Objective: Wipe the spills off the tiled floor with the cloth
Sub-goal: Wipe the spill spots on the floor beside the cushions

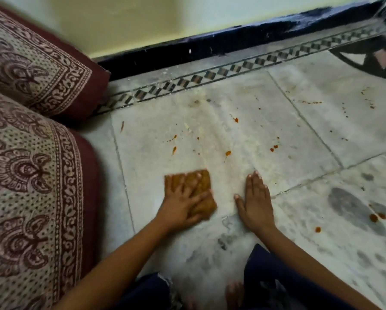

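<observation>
Pale tiled floor, checkered border strip at 12 o'clock. Orange spills scattered 12 to 4 o'clock of cloth. Flat on tile at cloth's 3 o'clock: right hand. Printed cushions at 9 o'clock.

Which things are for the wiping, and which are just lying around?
For the job: cloth, left hand pressing it, orange spills, tiled floor, right hand flat on it.
Just there: patterned cushions, black skirting.

Our left hand lies palm down, fingers straight and spread, thumb angled outward. Our right hand lies flat just beyond that thumb's tip, fingers straight and closed together, thumb apart. Both forearms are bare and extended.
</observation>
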`<action>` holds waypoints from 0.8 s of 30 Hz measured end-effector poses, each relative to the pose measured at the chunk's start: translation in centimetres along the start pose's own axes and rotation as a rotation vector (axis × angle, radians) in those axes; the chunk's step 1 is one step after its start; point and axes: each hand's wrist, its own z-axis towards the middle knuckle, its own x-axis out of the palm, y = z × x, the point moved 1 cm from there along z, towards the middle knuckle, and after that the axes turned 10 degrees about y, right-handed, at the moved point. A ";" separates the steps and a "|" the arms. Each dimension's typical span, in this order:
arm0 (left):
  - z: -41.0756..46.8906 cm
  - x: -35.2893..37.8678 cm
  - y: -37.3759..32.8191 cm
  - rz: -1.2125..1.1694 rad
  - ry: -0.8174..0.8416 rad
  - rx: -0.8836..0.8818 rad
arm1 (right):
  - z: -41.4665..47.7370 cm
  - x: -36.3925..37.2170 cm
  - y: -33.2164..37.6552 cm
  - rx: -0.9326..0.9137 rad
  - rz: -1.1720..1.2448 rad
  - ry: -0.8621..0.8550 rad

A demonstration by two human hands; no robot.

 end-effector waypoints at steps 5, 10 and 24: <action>-4.1 1.9 3.6 0.058 -0.095 -0.017 | 2.2 -0.7 0.0 -0.048 -0.044 -0.097; 1.7 -2.2 5.7 -0.152 0.082 -0.328 | 3.1 0.1 0.9 0.053 0.049 -0.118; -0.1 -1.9 10.7 -0.172 0.107 -0.395 | 3.4 0.3 1.0 0.047 0.019 -0.164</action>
